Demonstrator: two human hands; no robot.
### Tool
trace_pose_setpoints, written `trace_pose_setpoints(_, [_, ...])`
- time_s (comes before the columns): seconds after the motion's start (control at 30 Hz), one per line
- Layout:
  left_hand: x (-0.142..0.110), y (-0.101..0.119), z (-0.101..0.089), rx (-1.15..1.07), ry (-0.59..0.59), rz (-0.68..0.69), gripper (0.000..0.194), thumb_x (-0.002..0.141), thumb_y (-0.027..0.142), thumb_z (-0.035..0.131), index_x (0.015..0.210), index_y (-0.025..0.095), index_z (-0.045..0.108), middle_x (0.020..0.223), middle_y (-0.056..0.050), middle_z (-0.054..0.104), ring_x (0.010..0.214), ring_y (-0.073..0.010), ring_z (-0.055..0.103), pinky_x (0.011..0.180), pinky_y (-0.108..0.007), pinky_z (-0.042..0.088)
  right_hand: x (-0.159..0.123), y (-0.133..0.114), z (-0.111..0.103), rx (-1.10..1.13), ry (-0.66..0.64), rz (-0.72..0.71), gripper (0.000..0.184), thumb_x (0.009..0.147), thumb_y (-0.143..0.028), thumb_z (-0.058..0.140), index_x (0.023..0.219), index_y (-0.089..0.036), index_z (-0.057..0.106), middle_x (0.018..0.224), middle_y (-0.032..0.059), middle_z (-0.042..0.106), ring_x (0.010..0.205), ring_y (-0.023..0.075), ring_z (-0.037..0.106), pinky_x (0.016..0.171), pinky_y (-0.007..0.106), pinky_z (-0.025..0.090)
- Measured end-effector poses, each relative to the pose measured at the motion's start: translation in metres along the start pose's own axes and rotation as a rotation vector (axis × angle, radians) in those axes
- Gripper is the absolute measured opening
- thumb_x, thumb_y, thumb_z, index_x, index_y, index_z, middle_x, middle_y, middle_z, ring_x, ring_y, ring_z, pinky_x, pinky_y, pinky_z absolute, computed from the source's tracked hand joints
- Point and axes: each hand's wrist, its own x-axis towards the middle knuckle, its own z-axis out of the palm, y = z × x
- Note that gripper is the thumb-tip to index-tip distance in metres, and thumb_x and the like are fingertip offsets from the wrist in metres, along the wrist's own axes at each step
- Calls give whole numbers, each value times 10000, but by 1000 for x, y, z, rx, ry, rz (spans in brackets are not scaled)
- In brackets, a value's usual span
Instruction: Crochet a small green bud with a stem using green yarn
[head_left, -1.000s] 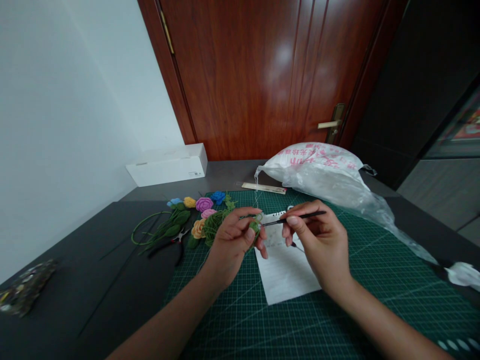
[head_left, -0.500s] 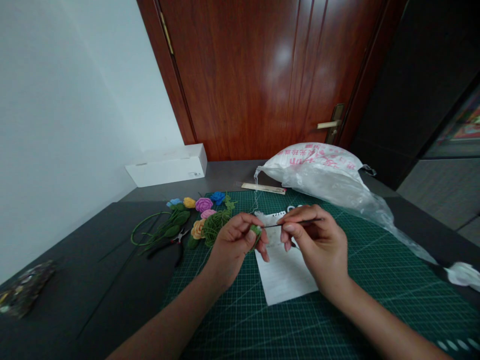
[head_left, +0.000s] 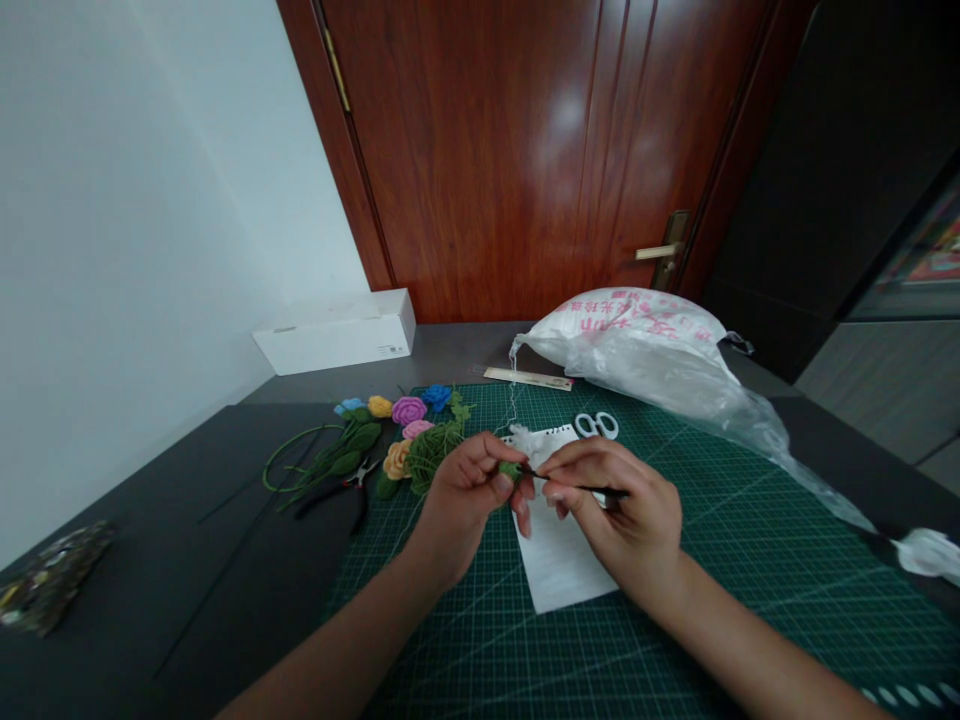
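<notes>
Green crochet piece (head_left: 511, 470) is pinched in my left hand (head_left: 469, 495), which is closed between thumb and fingers above the far middle of the cutting mat (head_left: 465, 640). My right hand (head_left: 619, 503) is also closed: it grips a thin black tool (head_left: 592, 489), and the tool's tip comes to the piece. I think the tip could slip from the small stitches and poke my finger, or the piece could drop if my pinch gets loose. A thin thread (head_left: 512, 405) goes from the piece up to the plastic bag (head_left: 637, 340), so a strong pull could move the bag. I cannot tell what is inside this bag. The white box (head_left: 334, 335) at far left looks shut, and its content is hidden. Left of the mat, crochet flowers (head_left: 409, 410) and pliers (head_left: 349, 490) lie on the table (head_left: 172, 600).
</notes>
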Motion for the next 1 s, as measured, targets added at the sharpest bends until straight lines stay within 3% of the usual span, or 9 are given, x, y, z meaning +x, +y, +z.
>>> trace_pose_setpoints(0.23, [-1,-3,1,126,8,11,99,854,128,714,931,151,657,719,5,699,472,-109,617,438,-215,515,4,18,0,335,18,318,85,946,-192,672,879,-224,630,786,-4,680,488,105,625,427,239,517])
trace_pose_setpoints(0.37, [3,0,-1,134,30,59,119,882,155,701,987,153,646,757,-6,699,511,-115,621,476,-234,535,2,13,-7,232,114,230,72,936,-150,679,952,-216,654,910,32,694,613,119,671,500,255,559])
trace_pose_setpoints(0.5, [7,2,-5,119,60,86,136,894,141,683,1007,164,611,775,-7,698,536,-112,603,489,-235,541,3,9,-7,273,226,210,82,961,-136,639,947,-217,637,908,22,689,583,113,658,459,251,550])
trace_pose_setpoints(1.0, [3,2,0,47,-12,27,182,886,220,731,967,162,579,773,-17,704,548,-125,625,487,-241,542,-4,10,2,321,210,241,74,932,-126,686,923,-200,685,894,35,718,566,120,677,441,252,542])
